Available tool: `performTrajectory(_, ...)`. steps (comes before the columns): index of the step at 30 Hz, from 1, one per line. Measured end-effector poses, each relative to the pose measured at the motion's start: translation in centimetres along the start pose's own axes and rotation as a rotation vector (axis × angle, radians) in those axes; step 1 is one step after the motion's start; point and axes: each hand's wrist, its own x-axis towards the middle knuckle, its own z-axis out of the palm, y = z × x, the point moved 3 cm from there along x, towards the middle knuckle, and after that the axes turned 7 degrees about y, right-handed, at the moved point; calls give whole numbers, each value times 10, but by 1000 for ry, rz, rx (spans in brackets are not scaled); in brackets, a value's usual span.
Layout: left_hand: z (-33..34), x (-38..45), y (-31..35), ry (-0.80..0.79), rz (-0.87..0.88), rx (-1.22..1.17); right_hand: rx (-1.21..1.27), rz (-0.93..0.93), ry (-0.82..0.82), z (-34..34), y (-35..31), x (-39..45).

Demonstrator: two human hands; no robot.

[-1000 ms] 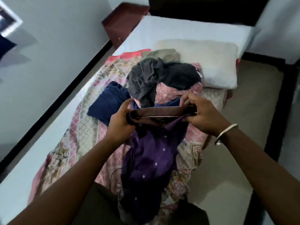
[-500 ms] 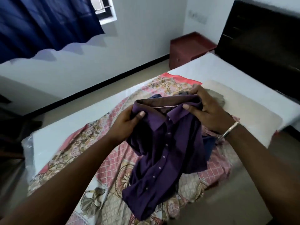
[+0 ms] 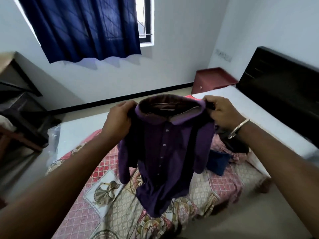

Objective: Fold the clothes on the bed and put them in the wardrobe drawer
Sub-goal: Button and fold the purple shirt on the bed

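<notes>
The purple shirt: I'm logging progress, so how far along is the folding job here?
Done: nothing folded shows. In hand: the left hand and right hand hold the purple shirt up by its shoulders, unfolded. Left: folding it, then the dark clothes and blue garment on the bed; no wardrobe drawer is visible.

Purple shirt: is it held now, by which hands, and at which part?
Yes. The left hand and the right hand both grip the shirt at its shoulders, beside the collar; it hangs over the bed.
</notes>
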Motion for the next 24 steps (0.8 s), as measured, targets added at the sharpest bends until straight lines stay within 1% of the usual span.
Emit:
performTrajectory(3,-23,-11,21,126,-89,-73,-10,-52,82,-7,-24,-9)
performTrajectory(5,-30,-10,28,129,-146,-110,-72,-98,121,-14,-34,-7)
performTrajectory(6,-36,-9,32,112,-110,-92,-104,-119,125,-21,-39,-4)
performTrajectory(7,-42,-8,36,68,-34,-40,-132,-142,119,-26,-40,-1)
performTrajectory(9,-53,-4,42,-67,130,124,-167,-190,99,-39,-42,5)
performTrajectory(11,-61,-2,42,-170,214,244,-179,-247,97,-46,-45,10)
performTrajectory(12,-64,-2,41,-185,239,283,-175,-277,101,-48,-48,10)
performTrajectory(14,-71,-4,39,-129,275,336,-167,-326,112,-52,-52,11)
performTrajectory(15,-76,-5,38,-74,268,336,-172,-346,112,-54,-50,12)
performTrajectory(18,-91,-10,38,120,153,236,-253,-406,64,-61,-44,17)
performTrajectory(20,-97,-16,44,203,72,170,-310,-413,40,-63,-35,21)
performTrajectory(22,-102,-18,49,258,-2,99,-283,-416,85,-63,-32,26)
performTrajectory(24,-107,-16,53,342,-53,80,-181,-355,171,-62,-34,29)
